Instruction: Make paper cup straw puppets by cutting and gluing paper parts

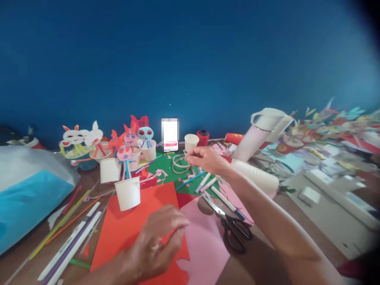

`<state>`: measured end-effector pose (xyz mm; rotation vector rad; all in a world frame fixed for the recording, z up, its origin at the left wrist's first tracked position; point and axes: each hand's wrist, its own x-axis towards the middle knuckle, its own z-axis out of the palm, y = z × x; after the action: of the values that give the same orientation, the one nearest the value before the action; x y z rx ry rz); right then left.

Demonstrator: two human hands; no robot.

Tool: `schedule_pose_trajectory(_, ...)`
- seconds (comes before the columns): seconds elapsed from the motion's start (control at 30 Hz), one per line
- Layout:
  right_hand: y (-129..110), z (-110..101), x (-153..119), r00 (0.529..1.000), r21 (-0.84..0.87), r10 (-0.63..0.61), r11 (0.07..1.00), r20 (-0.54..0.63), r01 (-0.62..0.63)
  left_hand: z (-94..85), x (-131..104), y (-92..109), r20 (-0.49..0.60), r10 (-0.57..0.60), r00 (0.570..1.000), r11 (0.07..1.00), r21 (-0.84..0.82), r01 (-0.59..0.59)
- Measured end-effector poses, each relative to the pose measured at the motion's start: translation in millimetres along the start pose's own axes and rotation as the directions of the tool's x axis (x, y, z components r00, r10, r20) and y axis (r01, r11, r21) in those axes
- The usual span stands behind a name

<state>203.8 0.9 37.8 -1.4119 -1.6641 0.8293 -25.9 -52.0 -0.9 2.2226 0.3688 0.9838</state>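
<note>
My left hand [158,239] hovers over an orange-red paper sheet [148,202], thumb and index finger curled close together. Whether a scrap sits between them is unclear. Farther out, my right hand [204,159] has its fingertips pinched beside a pale coiled ring [180,168] on the green sheet [166,160]; what the fingers hold, if anything, is hidden. A pink paper sheet [204,245] with a cut edge lies partly under the orange-red one. Black-handled scissors [228,223] rest open near the markers [227,202], below my right forearm.
White paper cups [128,194] with paper animal faces stand at the left. Pens [71,245] and coloured sticks [67,217] lie at the lower left, beside a plastic bag [32,190]. A thermos jug [258,132], stacked cups [255,174] and a grey box [323,213] occupy the right.
</note>
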Motion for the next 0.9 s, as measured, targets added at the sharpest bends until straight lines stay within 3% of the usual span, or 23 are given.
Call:
schedule_pose_trajectory(0.13,22,7,-40,0.982,-0.091,0.069,0.992,-0.177,-0.087,19.3,-10,-11,0.153,-0.042,0.987,0.997,-0.052,0.050)
schedule_pose_trajectory(0.23,36,15,-68,0.947,-0.084,0.153,0.979,-0.283,-0.183,14.1,-8,-19,0.317,-0.253,0.914,0.967,0.045,0.252)
schedule_pose_trajectory(0.3,41,19,-80,0.942,-0.140,0.165,0.967,-0.294,-0.213,5.6,-3,-24,0.322,-0.422,0.847,0.906,0.121,0.406)
schedule_pose_trajectory(0.4,43,26,-89,0.962,-0.327,0.088,0.929,-0.260,-0.173,-7.2,4,-33,0.313,-0.594,0.741,0.798,0.117,0.591)
schedule_pose_trajectory(0.5,42,34,-90,0.982,-0.471,-0.011,0.879,-0.190,-0.082,-14.5,7,-39,0.239,-0.691,0.682,0.710,0.050,0.702)
schedule_pose_trajectory(0.6,38,47,-91,0.991,-0.556,-0.108,0.830,-0.075,0.048,-14.1,8,-44,0.185,-0.716,0.673,0.685,0.002,0.728)
schedule_pose_trajectory(0.7,34,63,-96,0.987,-0.632,-0.152,0.760,0.057,0.154,-9.4,8,-46,0.171,-0.690,0.704,0.716,0.011,0.699)
schedule_pose_trajectory(0.8,34,79,-101,0.983,-0.667,-0.156,0.722,0.099,0.182,-9.4,10,-41,0.191,-0.643,0.742,0.762,0.056,0.646)
schedule_pose_trajectory(0.9,37,90,-104,0.984,-0.676,-0.147,0.716,0.102,0.177,-23.5,12,-30,0.168,-0.601,0.781,0.795,0.032,0.605)
